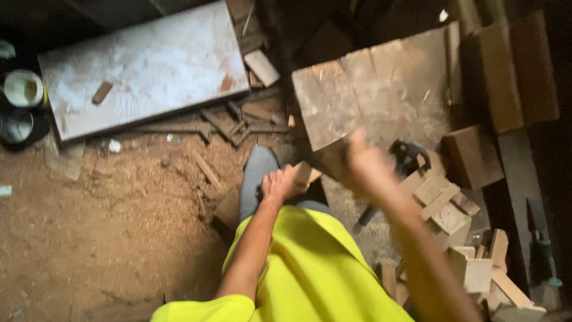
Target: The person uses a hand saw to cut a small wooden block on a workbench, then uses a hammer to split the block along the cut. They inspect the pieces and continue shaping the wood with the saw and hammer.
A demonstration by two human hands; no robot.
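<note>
Nearest to us was our yellow shirt, and from it both arms reached forward. Our left hand was closed around a small pale wood block, the fingers curled tight on its near end, above our knee in grey trousers. Our right hand was raised and blurred, so we could not tell if its fingers were spread or pressed together; it held nothing that we could see. Just beyond it a dark hand tool lay at the near edge of the worn workbench. Loose offcuts lay in a pile at the near right corner. As we judged it, the block looked not yet worked. Farther away, on the sawdust floor, lay a white-stained board.
</note>
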